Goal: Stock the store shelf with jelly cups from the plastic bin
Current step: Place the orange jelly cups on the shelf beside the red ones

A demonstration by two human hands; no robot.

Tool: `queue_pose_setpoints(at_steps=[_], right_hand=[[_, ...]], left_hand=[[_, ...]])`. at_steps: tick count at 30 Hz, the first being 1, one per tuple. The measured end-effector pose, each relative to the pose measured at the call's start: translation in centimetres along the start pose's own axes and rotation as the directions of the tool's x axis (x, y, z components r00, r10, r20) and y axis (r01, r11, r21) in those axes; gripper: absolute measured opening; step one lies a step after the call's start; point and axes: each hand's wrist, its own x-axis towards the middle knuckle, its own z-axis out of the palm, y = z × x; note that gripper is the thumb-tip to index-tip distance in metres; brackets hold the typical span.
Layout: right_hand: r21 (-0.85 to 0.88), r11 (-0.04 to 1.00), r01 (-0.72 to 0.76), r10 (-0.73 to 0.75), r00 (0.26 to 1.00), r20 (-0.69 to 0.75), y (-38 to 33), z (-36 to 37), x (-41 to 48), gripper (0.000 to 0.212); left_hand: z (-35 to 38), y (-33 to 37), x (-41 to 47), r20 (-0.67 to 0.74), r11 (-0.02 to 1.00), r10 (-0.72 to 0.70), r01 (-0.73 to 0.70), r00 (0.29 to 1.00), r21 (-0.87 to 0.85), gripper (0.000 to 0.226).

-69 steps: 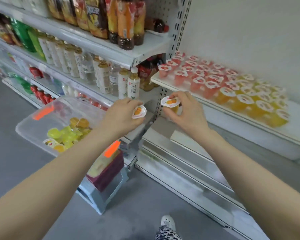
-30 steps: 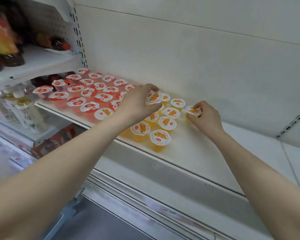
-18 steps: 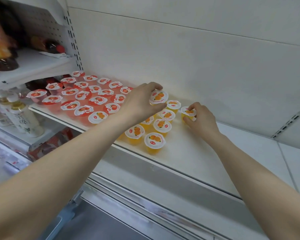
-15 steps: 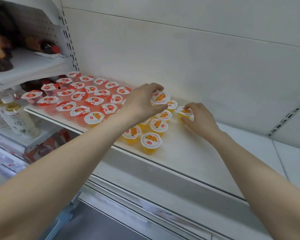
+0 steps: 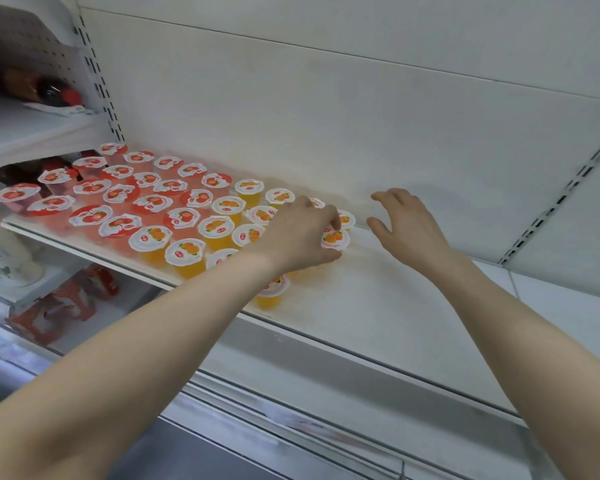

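Observation:
My left hand (image 5: 300, 233) grips an orange jelly cup (image 5: 335, 239) by its rim, low over the white shelf (image 5: 378, 306) at the right end of the orange rows. Just behind it stands another orange cup (image 5: 345, 220). My right hand (image 5: 404, 225) hovers to the right of these cups with fingers spread and nothing in it. Several orange jelly cups (image 5: 184, 252) fill the shelf's middle, and several red jelly cups (image 5: 90, 214) fill its left part. The plastic bin is out of view.
The shelf's right half is bare white board up to the back wall (image 5: 326, 116). A slotted upright (image 5: 561, 199) runs at the right. Drink bottles (image 5: 0, 251) and red packs (image 5: 59, 306) sit on lower shelves at the left.
My right hand has let go of its orange cup on the shelf and pulled away to the right, fingers spread. My left hand has carried its cup rightward and down toward the shelf.

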Motion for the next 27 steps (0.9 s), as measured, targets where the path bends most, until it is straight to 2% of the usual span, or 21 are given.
queue_pose_setpoints(at_steps=[5, 10, 19, 27], right_hand=[[0.004, 1.0, 0.009, -0.009, 1.0, -0.007, 0.4, 0.0, 0.2, 0.047], [0.011, 0.999, 0.03, -0.03, 1.0, -0.007, 0.3, 0.1, 0.5, 0.046], [-0.035, 0.995, 0.092, -0.092, 0.996, -0.001, -0.9, -0.3, 0.9, 0.047], [-0.116, 0.966, 0.231, -0.233, 0.972, -0.01, -4.5, -1.6, 0.9, 0.047]], left_hand=[[1.1, 0.1, 0.2, 0.007, 0.996, -0.003, 0.002, 1.0, 0.094, 0.041], [1.4, -0.1, 0.3, 0.013, 0.996, -0.039, 0.037, 0.999, 0.085, 0.04], [0.7, -0.4, -0.2, 0.036, 0.992, -0.007, 0.002, 0.999, 0.127, 0.046], [-3.1, -3.2, -2.1, -0.076, 0.986, -0.037, 0.048, 0.996, 0.158, 0.047]])
